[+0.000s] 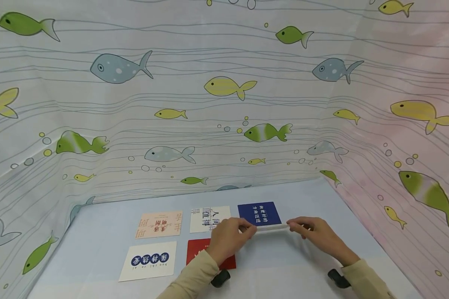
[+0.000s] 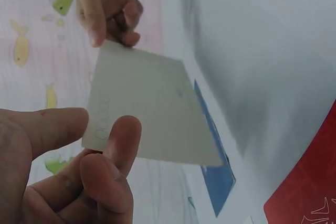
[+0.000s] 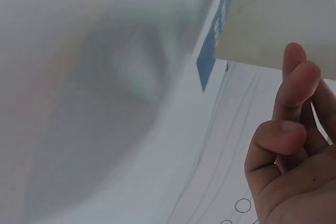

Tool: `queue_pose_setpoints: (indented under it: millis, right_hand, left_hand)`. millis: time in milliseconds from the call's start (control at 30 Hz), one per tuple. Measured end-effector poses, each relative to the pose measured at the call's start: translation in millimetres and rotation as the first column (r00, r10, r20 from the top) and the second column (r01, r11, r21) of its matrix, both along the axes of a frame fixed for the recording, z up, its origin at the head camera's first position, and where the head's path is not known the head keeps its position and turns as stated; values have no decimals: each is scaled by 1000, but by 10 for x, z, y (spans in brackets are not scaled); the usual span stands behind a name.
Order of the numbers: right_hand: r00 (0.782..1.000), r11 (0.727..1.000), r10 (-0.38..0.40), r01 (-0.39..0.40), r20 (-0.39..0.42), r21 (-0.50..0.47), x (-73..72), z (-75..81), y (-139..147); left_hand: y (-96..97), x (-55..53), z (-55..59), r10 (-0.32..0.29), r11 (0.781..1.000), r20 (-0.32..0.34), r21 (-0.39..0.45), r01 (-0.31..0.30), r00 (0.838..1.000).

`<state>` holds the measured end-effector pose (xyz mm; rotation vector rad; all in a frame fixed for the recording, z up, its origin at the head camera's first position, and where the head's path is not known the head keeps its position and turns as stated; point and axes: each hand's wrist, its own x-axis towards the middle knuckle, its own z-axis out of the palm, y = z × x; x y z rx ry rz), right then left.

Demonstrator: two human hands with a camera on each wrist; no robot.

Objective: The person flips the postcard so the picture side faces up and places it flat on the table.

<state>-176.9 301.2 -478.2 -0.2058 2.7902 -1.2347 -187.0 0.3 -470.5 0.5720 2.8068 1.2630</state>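
Note:
Both hands hold one pale square card (image 2: 152, 103) raised over the table, tilted so the head view shows it nearly edge-on. My left hand (image 1: 228, 238) pinches its left side between thumb and fingers. At the opposite side, my right hand (image 1: 319, 236) pinches it the same way. Faint small printing shows near one edge of the card in the left wrist view. Just behind the held card lies a dark blue card (image 1: 260, 212) with white characters. A red card (image 1: 230, 263) is partly hidden under my left hand and sleeve.
Left of the hands lie a peach card (image 1: 159, 224), a white card with grey and blue lettering (image 1: 200, 226), and a white card with blue circles (image 1: 149, 272). The pale blue table (image 1: 97, 224) is backed by a fish-patterned curtain (image 1: 194, 128).

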Motion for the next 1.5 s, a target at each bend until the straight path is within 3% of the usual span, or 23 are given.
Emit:
queue_pose_setpoints:
  millis: [267, 467, 700, 967, 1200, 1500]
  right_hand:
    - [998, 997, 67, -67, -19, 39, 56, -20, 88]
    - [988, 986, 151, -151, 15, 73, 96, -26, 149]
    - [965, 967, 246, -251, 97, 46, 129, -108, 198]
    - [928, 935, 353, -353, 121, -26, 142, -211, 232]
    - [925, 939, 343, -344, 161, -19, 146, -265, 227]
    - [926, 938, 344, -345, 154, -16, 118, -349, 232]
  left_hand:
    - [23, 169, 37, -19, 996, 0, -92, 19, 1000]
    - [60, 286, -37, -47, 986, -24, -163, 43, 999]
    - [77, 369, -142, -84, 977, -3, -199, 81, 997]
    - [70, 407, -221, -130, 972, 36, -195, 134, 991]
    - [74, 417, -257, -153, 970, 24, -187, 155, 988]
    - [89, 380, -311, -166, 965, 27, -200, 168, 986]
